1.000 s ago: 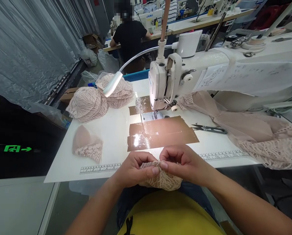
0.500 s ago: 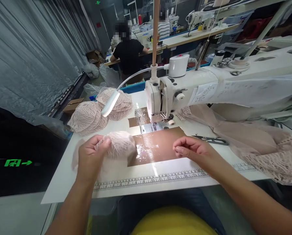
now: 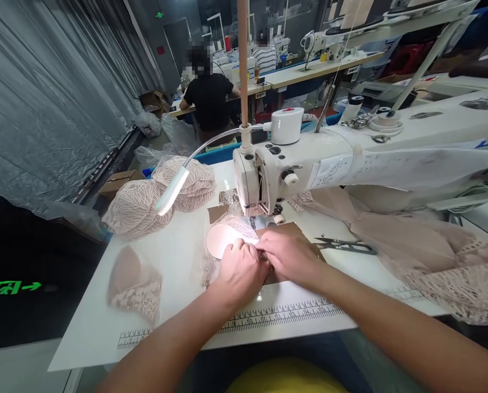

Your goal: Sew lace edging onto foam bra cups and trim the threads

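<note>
Just in front of the sewing machine's needle area (image 3: 253, 221) lies a pale pink padded bra cup (image 3: 219, 240) with lace and sheer mesh around it. My left hand (image 3: 244, 267) is closed on the cup's right edge, its fingers curled over the fabric. Close against it, my right hand (image 3: 291, 254) pinches the same edge from the other side. Both sets of fingertips nearly meet and hide the gripped edge. To the left, a separate sheer and lace piece (image 3: 135, 284) lies flat on the white table (image 3: 84, 322).
Two stacks of lace cups (image 3: 140, 204) stand at the back left under a lamp (image 3: 172, 191). Black scissors (image 3: 346, 245) lie right of my hands. Beige mesh and lace (image 3: 424, 234) covers the right side. A printed ruler (image 3: 277, 316) runs along the front edge. Co-workers sit beyond.
My left hand has carried the bra cup right, up to the needle area. My right hand has moved left and closed on its edge. The view has shifted slightly.
</note>
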`<state>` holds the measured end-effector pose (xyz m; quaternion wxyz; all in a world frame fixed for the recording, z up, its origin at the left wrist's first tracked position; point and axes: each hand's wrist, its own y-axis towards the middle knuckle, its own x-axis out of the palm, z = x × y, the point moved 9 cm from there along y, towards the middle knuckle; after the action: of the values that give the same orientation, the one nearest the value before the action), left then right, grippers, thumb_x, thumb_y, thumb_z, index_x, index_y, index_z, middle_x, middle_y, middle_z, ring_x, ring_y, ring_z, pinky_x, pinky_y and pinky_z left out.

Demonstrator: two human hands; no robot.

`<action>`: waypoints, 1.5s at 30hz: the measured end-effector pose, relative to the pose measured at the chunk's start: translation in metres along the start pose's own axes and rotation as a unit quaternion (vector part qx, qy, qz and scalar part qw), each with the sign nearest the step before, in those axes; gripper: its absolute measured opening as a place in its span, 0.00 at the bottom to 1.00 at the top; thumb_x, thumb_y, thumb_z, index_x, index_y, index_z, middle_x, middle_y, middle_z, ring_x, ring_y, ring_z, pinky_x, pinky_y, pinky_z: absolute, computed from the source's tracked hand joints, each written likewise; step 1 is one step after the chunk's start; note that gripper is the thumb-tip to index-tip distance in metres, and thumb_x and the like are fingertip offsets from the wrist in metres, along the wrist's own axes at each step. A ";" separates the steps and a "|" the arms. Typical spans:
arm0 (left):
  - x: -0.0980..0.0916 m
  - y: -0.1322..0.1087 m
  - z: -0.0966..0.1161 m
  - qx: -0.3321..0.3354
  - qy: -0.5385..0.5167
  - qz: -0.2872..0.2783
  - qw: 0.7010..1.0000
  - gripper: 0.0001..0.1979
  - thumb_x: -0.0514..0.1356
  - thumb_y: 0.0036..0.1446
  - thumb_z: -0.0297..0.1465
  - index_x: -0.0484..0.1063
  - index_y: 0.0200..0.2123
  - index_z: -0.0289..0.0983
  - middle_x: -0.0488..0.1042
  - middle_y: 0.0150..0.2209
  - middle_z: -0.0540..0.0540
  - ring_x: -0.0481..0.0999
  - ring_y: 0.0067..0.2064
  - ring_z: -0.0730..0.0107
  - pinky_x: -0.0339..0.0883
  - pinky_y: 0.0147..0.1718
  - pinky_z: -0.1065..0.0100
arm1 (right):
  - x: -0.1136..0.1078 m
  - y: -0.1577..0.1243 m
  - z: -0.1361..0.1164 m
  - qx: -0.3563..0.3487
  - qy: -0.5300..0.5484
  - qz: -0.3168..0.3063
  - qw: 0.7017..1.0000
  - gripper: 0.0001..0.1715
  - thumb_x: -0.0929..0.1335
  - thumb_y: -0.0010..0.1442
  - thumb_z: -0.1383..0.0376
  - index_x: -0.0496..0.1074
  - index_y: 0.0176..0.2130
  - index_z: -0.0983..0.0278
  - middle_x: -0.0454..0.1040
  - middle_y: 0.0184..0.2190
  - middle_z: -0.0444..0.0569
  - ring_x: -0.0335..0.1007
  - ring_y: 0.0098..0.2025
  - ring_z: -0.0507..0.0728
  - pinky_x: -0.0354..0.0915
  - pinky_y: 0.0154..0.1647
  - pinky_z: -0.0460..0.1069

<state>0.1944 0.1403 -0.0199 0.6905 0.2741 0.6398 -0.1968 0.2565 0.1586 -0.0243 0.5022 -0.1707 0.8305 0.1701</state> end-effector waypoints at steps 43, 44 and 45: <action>0.020 0.035 -0.059 0.092 -0.125 0.042 0.987 0.17 0.49 0.62 0.28 0.69 0.51 0.34 0.72 0.52 0.39 0.72 0.42 0.63 0.69 0.42 0.61 | 0.013 0.011 0.014 0.014 -0.144 0.035 0.989 0.26 0.60 0.50 0.80 0.72 0.46 0.64 0.71 0.32 0.49 0.57 0.28 0.53 0.46 0.27 0.49; 0.020 0.035 -0.060 0.088 -0.122 0.047 0.988 0.17 0.49 0.62 0.29 0.69 0.51 0.34 0.71 0.52 0.39 0.71 0.42 0.62 0.68 0.42 0.60 | 0.012 0.011 0.014 0.015 -0.143 0.037 0.989 0.26 0.60 0.50 0.80 0.72 0.46 0.64 0.71 0.31 0.49 0.56 0.27 0.53 0.46 0.27 0.49; 0.019 0.034 -0.061 0.082 -0.118 0.051 0.988 0.18 0.49 0.62 0.29 0.69 0.52 0.33 0.70 0.53 0.39 0.71 0.42 0.62 0.68 0.43 0.59 | 0.012 0.011 0.014 0.016 -0.142 0.041 0.989 0.25 0.60 0.51 0.79 0.72 0.46 0.64 0.70 0.30 0.48 0.56 0.27 0.52 0.46 0.27 0.49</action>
<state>0.1704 0.2067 -0.0367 0.7451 0.3375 0.5208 -0.2442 0.2576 0.1731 -0.0403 0.6104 -0.1029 0.7596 0.1995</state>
